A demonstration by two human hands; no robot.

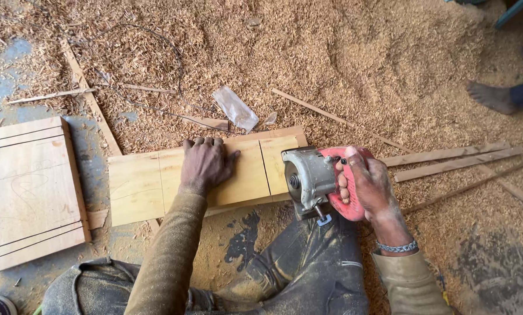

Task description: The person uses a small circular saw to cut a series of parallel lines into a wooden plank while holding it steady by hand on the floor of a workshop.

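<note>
A pale wooden board (139,185) with dark pencil lines across it lies on the sawdust-covered floor in front of my knees. My left hand (205,163) presses flat on the board's middle, fingers spread. My right hand (369,185) grips the red handle of a hand-held circular saw (311,178) with a grey metal body. The saw sits at the board's right end, beside a marked line.
A larger lined wooden panel (25,192) lies at the left. Thin wooden strips (448,155) lie to the right and a long one (89,99) behind the board. A clear plastic scrap (235,108) rests on the shavings. Another person's bare foot (493,96) is at the upper right.
</note>
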